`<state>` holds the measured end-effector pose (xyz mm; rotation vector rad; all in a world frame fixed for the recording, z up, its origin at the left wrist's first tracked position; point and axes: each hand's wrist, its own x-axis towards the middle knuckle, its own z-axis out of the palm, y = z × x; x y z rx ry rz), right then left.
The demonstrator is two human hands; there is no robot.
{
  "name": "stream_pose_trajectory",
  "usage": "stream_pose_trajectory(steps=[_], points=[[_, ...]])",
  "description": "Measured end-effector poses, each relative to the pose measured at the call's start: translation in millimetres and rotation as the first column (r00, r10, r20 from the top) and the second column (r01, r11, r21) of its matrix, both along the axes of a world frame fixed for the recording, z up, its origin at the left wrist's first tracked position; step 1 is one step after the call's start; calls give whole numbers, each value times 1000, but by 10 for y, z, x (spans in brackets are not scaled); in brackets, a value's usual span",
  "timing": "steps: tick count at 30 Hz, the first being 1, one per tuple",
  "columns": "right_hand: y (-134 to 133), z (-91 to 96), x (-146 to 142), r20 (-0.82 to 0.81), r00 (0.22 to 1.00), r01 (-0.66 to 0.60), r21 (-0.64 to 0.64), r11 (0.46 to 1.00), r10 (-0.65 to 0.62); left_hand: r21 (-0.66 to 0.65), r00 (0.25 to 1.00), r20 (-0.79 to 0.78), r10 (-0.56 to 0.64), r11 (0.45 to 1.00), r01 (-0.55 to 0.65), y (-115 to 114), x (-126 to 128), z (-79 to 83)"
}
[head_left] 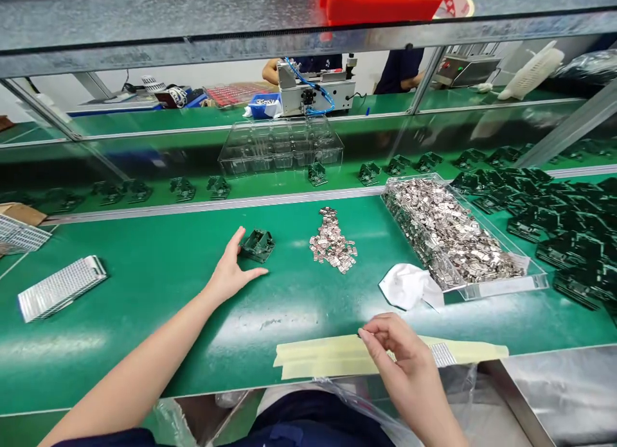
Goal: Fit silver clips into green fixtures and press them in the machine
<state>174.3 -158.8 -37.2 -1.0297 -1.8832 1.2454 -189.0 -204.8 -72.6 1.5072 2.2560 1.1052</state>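
Observation:
My left hand (pixel 230 272) is open, thumb and fingers spread beside a dark green plastic part (pixel 259 245) standing on the green bench. Whether the fingertips touch it I cannot tell. My right hand (pixel 402 354) is closed in a pinch above strips of pale yellow tape (pixel 322 357) at the bench's front edge. A tiny dark thing shows at those fingertips, too small to name. Between the hands and farther back lies a loose pile of small metal pieces (pixel 333 241). To its right, a clear tray (pixel 506 291) holds many more such pieces.
A white cloth (pixel 407 286) lies against the clear tray. Many dark green parts (pixel 569 222) are heaped at right; others stand in a row behind the ledge. A white perforated block (pixel 62 288) sits at left. Overhead runs a metal shelf (pixel 159 23) with a red bin (pixel 380 2). Co-workers sit beyond.

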Motion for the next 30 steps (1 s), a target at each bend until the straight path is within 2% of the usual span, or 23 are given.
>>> stream_pose_trajectory(steps=[3,5,7,9,12,14,17,20,22,26,30], points=[[-87,1,125,-58,993,93,-175,980,-104,-97,974,8,-225,970,225,16,-253,72],[-155,26,153,-94,986,105,-290,951,-138,-160,949,37,-315,935,316,96,-383,118],[-218,60,151,-117,979,112,-363,925,-164,-208,941,66,-331,918,337,177,-423,141],[-264,86,143,-127,973,128,-407,904,-195,-190,961,58,-272,942,278,227,-350,132],[-284,92,145,-160,962,135,-428,894,-222,5,972,122,-199,980,200,248,2,89],[-270,87,153,-203,950,144,-393,908,-238,153,929,273,-250,965,215,254,399,89],[-244,91,167,-255,912,249,-276,929,-320,278,774,491,-400,914,296,273,1136,192],[-248,104,203,-271,865,385,-181,905,-422,296,603,628,-492,868,399,293,1803,351],[-269,107,238,-263,842,450,-136,882,-471,299,503,695,-514,843,447,303,2112,404],[-316,82,277,-218,818,527,-87,845,-533,342,338,752,-566,773,534,302,2399,323],[-329,17,240,-176,827,535,-49,844,-534,355,312,746,-589,748,561,265,2421,220]])
